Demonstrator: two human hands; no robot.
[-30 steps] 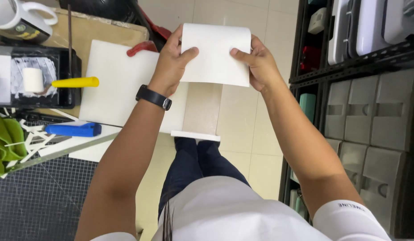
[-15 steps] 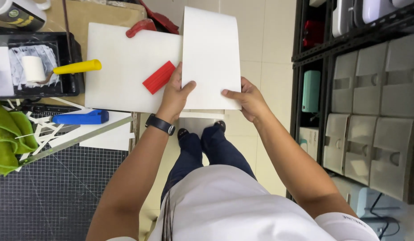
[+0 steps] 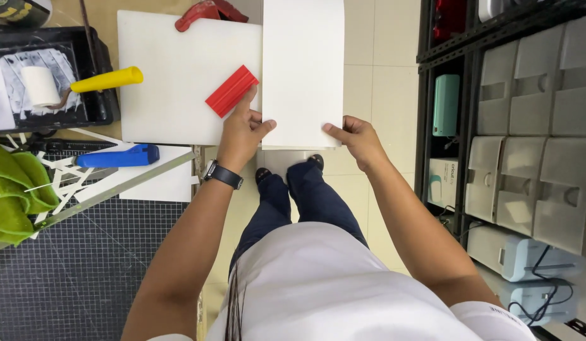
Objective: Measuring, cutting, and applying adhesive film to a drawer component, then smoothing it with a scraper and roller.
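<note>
I hold a white rectangular sheet flat in front of me, over the floor beside the table. My left hand pinches its lower left corner; a black watch is on that wrist. My right hand pinches the lower right corner. Just left of my left hand's fingers, a red ribbed scraper lies on a white board on the table.
A black paint tray holds a white roller with a yellow handle. A blue cutter, paper strips, green cloth and a grid cutting mat lie at left. Shelves with grey bins stand at right.
The view has shifted, so the sheet and my hands sit lower in frame and the red scraper is now in sight. My hands went from the sheet's sides to its lower corners.
</note>
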